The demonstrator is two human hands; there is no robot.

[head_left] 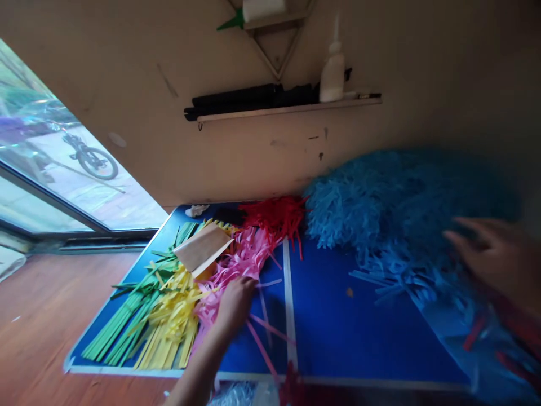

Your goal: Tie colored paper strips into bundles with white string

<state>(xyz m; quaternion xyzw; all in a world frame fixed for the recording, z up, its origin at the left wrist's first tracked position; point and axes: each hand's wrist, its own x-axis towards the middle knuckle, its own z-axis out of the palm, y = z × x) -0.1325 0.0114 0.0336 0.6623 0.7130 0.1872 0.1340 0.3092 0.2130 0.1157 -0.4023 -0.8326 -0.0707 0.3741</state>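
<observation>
My left hand (237, 298) rests over the pink paper strips (247, 254) left of the table's middle line, its fingers bent down onto them. A few loose pink strips trail from beneath it toward the front edge. Off to the right, my right hand (496, 256) is blurred in front of the large heap of blue shredded strips (380, 197). Its thumb and fingers are apart, with nothing visible between them. Red strips (274, 217) lie behind the pink ones. Yellow strips (177, 299) and green strips (131, 316) spread to the left.
A brown paper piece (203, 248) sits on the strips. The blue table (338, 327) has a white line and pale edging. Above it, a wall shelf (291, 108) carries a white bottle (333, 73) and black rolls. A glass door (84, 146) stands at left.
</observation>
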